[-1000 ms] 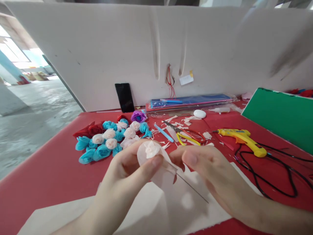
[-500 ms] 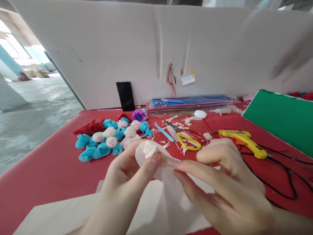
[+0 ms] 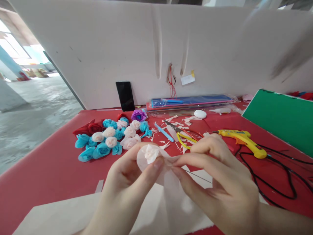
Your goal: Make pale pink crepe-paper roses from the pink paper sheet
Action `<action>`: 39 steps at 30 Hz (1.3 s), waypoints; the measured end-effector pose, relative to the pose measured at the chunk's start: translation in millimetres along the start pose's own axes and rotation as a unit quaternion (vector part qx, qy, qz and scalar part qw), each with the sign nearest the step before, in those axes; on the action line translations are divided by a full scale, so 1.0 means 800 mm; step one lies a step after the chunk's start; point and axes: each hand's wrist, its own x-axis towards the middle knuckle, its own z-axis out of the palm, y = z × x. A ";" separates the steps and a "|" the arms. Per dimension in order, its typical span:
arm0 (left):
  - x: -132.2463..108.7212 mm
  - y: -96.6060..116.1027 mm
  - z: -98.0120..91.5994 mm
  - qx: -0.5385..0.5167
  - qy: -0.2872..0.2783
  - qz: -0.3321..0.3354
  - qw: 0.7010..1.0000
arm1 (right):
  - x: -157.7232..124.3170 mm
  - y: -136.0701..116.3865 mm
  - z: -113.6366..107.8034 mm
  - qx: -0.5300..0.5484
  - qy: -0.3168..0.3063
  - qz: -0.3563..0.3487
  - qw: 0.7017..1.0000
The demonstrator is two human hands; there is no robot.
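Note:
A small pale pink paper rose (image 3: 151,154) sits between my two hands, low in the middle of the view. My left hand (image 3: 127,186) pinches it, thumb pressed on its front edge. My right hand (image 3: 220,182) pinches the thin pink paper strip (image 3: 174,192) trailing from the rose, forefinger and thumb closed on it. A thin wire (image 3: 199,177) shows just behind my right fingers. Under my hands lies a pale pink paper sheet (image 3: 61,217) on the red table (image 3: 49,169).
A heap of finished blue, white, red and purple paper roses (image 3: 110,137) lies at the left. Yellow-handled scissors (image 3: 183,133), a blue pen (image 3: 164,133), paper scraps, a yellow glue gun (image 3: 242,138) with black cord, a green board (image 3: 283,117), a black phone (image 3: 125,96) and packed paper sheets (image 3: 190,101) lie behind.
My right hand turned from lying over the strip to pinching it beside the rose. The rose shifted slightly lower and to the right as the strip wrapped round it.

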 end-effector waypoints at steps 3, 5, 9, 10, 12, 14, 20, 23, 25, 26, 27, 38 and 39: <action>-0.001 -0.003 -0.003 0.000 -0.001 -0.001 1.000 | 0.000 0.000 0.004 0.040 0.007 0.029 0.999; -0.002 -0.006 -0.005 0.000 -0.002 -0.002 1.000 | -0.001 0.000 0.005 0.064 0.009 0.040 0.997; -0.001 -0.012 -0.006 0.007 0.003 0.002 1.000 | -0.002 -0.002 0.005 0.088 -0.003 0.079 0.993; -0.001 -0.013 -0.006 0.011 0.004 0.005 1.000 | -0.002 -0.003 0.005 0.090 -0.007 0.091 0.992; 0.000 -0.012 -0.006 0.022 0.000 0.012 1.000 | 0.000 -0.004 0.005 0.091 -0.012 0.109 0.990; -0.001 -0.009 -0.007 0.036 -0.006 0.021 0.999 | 0.002 -0.005 0.005 0.095 -0.015 0.123 0.988; 0.002 0.001 -0.005 0.100 -0.004 0.042 0.994 | 0.003 -0.009 0.004 0.142 -0.024 0.161 0.976; 0.004 0.003 -0.005 0.124 -0.007 0.065 0.990 | 0.000 -0.009 0.006 0.168 -0.031 0.185 0.968; 0.004 0.004 -0.005 0.139 -0.012 0.073 0.988 | -0.002 -0.008 0.007 0.195 -0.039 0.214 0.956; 0.004 0.005 -0.005 0.145 -0.017 0.078 0.986 | -0.003 -0.008 0.007 0.212 -0.041 0.232 0.948; 0.004 0.006 -0.006 0.153 -0.021 0.083 0.985 | -0.003 -0.008 0.007 0.228 -0.047 0.251 0.940; 0.008 0.016 -0.012 0.134 -0.082 0.059 0.986 | 0.020 -0.004 0.000 0.229 -0.174 0.295 0.911; 0.008 0.015 -0.013 0.136 -0.085 0.058 0.985 | 0.020 -0.004 0.000 0.231 -0.180 0.297 0.909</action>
